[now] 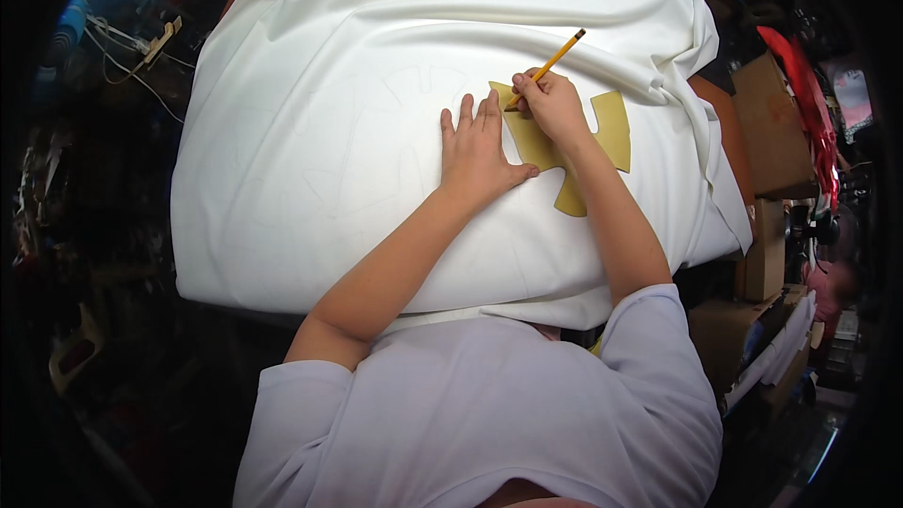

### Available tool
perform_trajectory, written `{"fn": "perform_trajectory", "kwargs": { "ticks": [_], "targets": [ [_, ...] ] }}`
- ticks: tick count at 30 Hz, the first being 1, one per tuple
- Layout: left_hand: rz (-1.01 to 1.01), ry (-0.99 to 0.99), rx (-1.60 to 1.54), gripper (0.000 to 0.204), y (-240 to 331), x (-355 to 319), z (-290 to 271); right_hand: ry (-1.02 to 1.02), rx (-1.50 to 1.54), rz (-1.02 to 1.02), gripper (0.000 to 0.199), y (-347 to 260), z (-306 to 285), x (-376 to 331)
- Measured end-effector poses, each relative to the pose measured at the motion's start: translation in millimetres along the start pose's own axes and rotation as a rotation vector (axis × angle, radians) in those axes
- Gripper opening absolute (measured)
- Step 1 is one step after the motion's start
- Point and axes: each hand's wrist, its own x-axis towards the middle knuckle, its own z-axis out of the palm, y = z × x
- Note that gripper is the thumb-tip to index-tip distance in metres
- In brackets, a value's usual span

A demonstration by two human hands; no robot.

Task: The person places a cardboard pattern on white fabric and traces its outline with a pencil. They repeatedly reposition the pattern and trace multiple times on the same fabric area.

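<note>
A wide sheet of smooth white material (282,226) drapes over the work surface, with folds at its far and right sides. On its right half lies a flat yellow-brown pattern piece (614,127) with curved cut-outs. Between the fingers of my right hand (550,103) is a yellow pencil (564,47), its lower tip at the piece's upper left edge. My left hand (478,155) lies flat with fingers spread, next to the piece's left edge, its thumb toward the piece. Faint drawn outlines (423,80) show on the white material left of my hands. My right hand hides part of the piece.
Cardboard boxes (771,127) and a red glossy wrap (804,103) stand at the right. White cords (132,66) run beside a blue object (71,23) at the far left. A pale chair-like frame (77,350) sits in the dark lower left.
</note>
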Motion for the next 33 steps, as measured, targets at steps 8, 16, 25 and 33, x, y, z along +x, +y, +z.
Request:
{"fn": "perform_trajectory", "kwargs": {
  "ticks": [8, 16, 25, 33],
  "targets": [
    [-0.029, 0.0, -0.042, 0.125, 4, 0, -2, -0.212, -0.232, 0.018, 0.031, 8, -25, -59],
    [-0.043, -0.065, -0.011, 0.123, 4, 1, -6, -0.118, -0.125, -0.113, 0.031, 3, -3, -9],
    [0.067, -0.088, 0.065, 0.095, 3, -1, -8, 0.059, -0.099, -0.186, 0.032, 11, 21, 29],
    [0.083, -0.05, 0.069, 0.076, -1, -4, -2, 0.206, -0.294, -0.106, 0.031, 26, -26, 12]
  ]
}}
